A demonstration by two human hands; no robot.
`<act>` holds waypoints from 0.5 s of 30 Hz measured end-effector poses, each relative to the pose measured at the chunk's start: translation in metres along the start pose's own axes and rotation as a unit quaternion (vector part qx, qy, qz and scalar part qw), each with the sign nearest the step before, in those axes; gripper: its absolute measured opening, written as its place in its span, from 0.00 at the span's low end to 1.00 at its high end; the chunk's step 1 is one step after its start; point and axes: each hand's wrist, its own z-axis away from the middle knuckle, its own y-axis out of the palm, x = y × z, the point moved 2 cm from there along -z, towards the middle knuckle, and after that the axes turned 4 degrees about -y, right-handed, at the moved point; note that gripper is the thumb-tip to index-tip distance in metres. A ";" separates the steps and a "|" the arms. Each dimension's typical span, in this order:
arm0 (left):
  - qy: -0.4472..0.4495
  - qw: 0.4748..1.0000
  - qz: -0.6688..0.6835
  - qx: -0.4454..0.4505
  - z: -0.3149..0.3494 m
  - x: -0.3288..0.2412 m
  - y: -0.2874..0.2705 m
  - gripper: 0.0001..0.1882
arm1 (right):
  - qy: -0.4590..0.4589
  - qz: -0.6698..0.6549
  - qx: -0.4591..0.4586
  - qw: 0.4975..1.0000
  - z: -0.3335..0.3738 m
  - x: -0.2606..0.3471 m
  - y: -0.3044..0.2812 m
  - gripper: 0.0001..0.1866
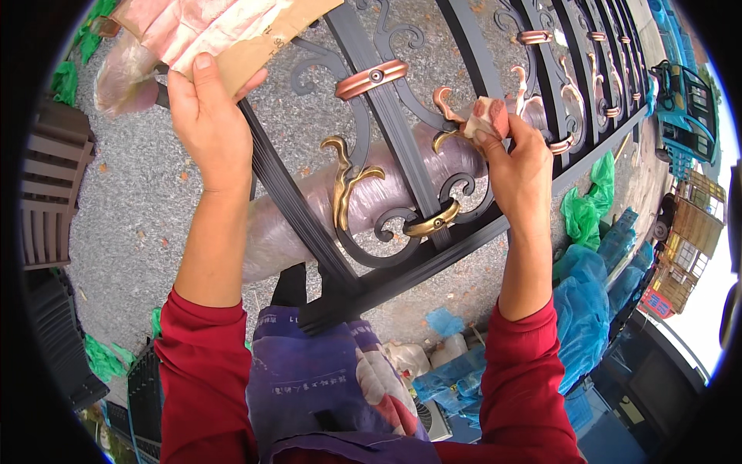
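Observation:
My left hand (pixel 212 127) pinches a piece of cardboard (pixel 255 58), brown along one edge and smeared with pinkish copper over much of its face. Between the thumb and fingers of my right hand (pixel 522 174) is a small piece of sponge or wadded cloth (pixel 487 120), pale with copper-red stains. It is right at a leaf-shaped scroll tip on a black metal fence panel (pixel 394 139). This panel has ribbed bars, curled scrolls, a copper collar (pixel 372 80), a gold collar (pixel 433 220) and gold leaf ornaments (pixel 344 185).
A long roll wrapped in clear plastic (pixel 309 209) lies beneath the panel. Green plastic scraps (pixel 591 201) and blue netting (pixel 580 301) lie to the right. Brown slatted panels (pixel 54 185) stand at the left. Farther right is a blue-green vehicle (pixel 688 116).

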 end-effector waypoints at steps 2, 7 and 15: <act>-0.001 1.000 0.004 0.002 0.000 0.002 0.000 0.14 | -0.010 -0.043 -0.028 0.999 -0.005 0.002 0.001 0.09; -0.001 1.000 -0.005 0.005 0.000 0.003 0.004 0.14 | -0.052 -0.017 0.005 0.998 -0.012 0.000 0.018 0.08; 0.012 1.000 0.005 0.010 0.000 0.001 0.004 0.14 | -0.082 -0.030 -0.033 0.996 -0.017 0.002 0.008 0.08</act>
